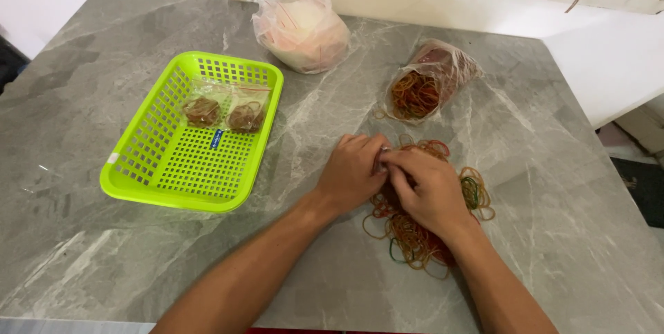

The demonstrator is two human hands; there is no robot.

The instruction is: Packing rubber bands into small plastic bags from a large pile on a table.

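A loose pile of rubber bands [415,237], mostly orange and brown with a few green, lies on the grey marble table. Both my hands rest over it, fingertips meeting at the pile's upper left. My left hand [353,171] and my right hand [429,189] pinch a small clear item between them; it looks like a small plastic bag, but most of it is hidden. A lime green plastic basket [149,171] at the left holds two small clear bags of rubber bands [225,113].
A clear bag spilling rubber bands [425,85] lies on its side behind the pile. A knotted plastic bag of pale contents [302,26] stands at the back by the wall. The table's right edge [574,92] drops toward the floor.
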